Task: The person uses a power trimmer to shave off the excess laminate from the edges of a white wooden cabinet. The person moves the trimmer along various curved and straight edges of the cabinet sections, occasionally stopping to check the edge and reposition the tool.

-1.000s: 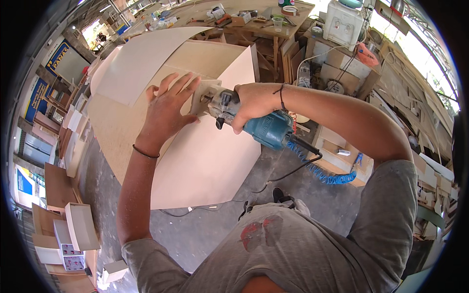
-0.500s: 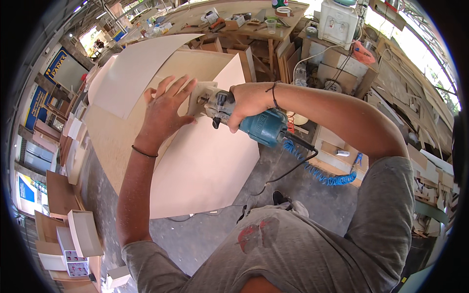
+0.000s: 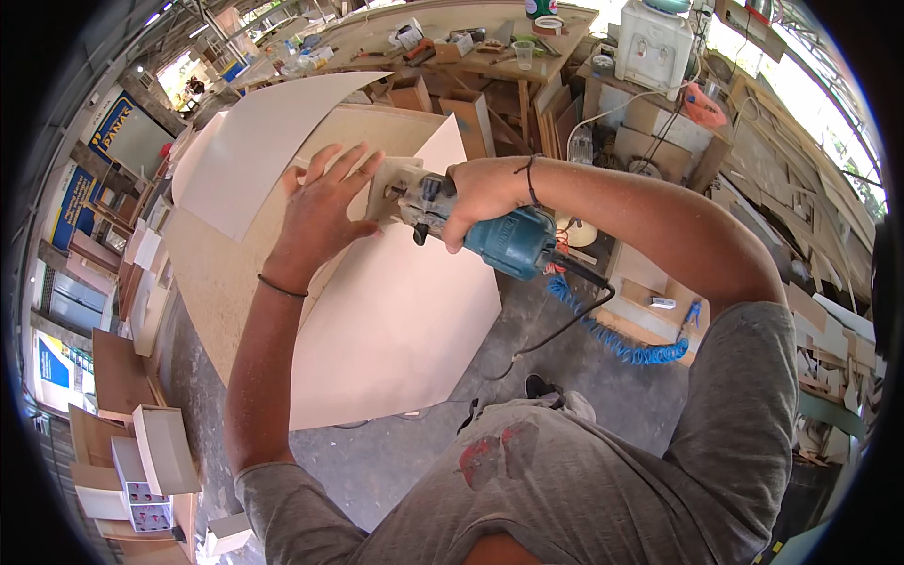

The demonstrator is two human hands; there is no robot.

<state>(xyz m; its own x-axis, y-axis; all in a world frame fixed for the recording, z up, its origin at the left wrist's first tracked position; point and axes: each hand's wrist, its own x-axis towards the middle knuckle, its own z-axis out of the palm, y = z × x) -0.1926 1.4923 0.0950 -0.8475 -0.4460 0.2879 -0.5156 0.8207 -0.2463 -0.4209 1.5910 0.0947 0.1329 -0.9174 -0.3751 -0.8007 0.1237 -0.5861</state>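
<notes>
Workshop board (image 3: pixel 395 330), left hand (image 3: pixel 325 212) flat; right hand (image 3: pixel 480 198) gripping trimmer (image 3: pixel 490 235)

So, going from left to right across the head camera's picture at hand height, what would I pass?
Pale curved laminate sheet → left hand flat on the board → right hand gripping the teal handheld power trimmer → blue coiled hose.

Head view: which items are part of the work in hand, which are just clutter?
In use:
right hand gripping teal trimmer
left hand flat on pale board
black cord

Lying about:
blue coiled hose
water dispenser
cluttered workbench
white boxes
</notes>
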